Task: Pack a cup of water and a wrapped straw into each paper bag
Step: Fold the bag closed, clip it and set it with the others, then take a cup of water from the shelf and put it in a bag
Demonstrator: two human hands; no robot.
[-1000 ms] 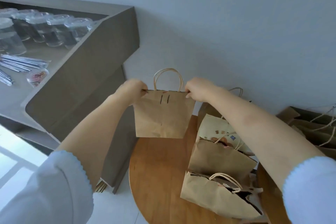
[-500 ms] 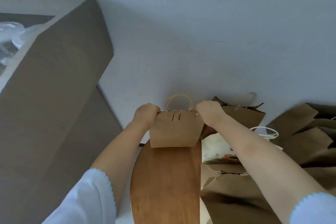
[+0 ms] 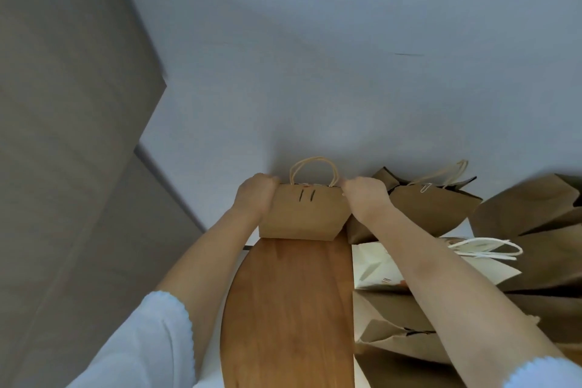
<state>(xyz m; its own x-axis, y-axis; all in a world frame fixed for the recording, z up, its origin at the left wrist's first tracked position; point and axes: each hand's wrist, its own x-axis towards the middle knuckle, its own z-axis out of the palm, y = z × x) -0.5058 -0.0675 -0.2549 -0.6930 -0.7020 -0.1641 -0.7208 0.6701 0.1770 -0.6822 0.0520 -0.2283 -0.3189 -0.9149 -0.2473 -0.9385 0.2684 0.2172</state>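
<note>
At the far end of the brown wooden counter (image 3: 283, 309), the left hand (image 3: 256, 195) and right hand (image 3: 365, 197) each pinch a top corner of a small brown paper bag with twisted paper handles (image 3: 302, 214). Both grips are clamped on its rim, fingers curled over the edge. That bag stands upright, its base at the counter's far edge, close to the pale wall (image 3: 315, 57). Just right of it lie a heap of other brown paper bags (image 3: 441, 208) and a white paper bag with white handles (image 3: 378, 268). A grey cabinet (image 3: 69, 135) stands at the left.
</note>
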